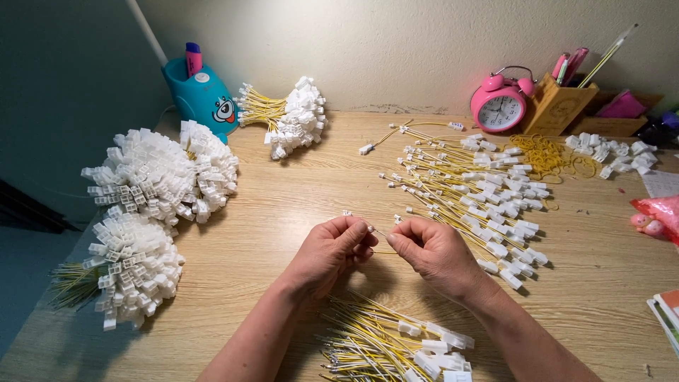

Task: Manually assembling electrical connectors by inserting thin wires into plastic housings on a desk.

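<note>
My left hand (332,253) and my right hand (433,253) meet over the middle of the wooden desk (283,212). Both pinch the same thin yellow wire (382,233), which has small white tips near the fingers. Just below my wrists lies a loose heap of yellow wires with white plug housings (389,343). To the right of my right hand, a row of the same wires with white connectors (481,205) is spread out flat on the desk.
Big bundles of white connectors lie at the left (166,173) and lower left (134,265), another at the back (293,117). A blue pen holder (201,95), pink alarm clock (499,106), wooden organiser (559,106), yellow rubber bands (548,152) and loose white housings (615,152) line the back.
</note>
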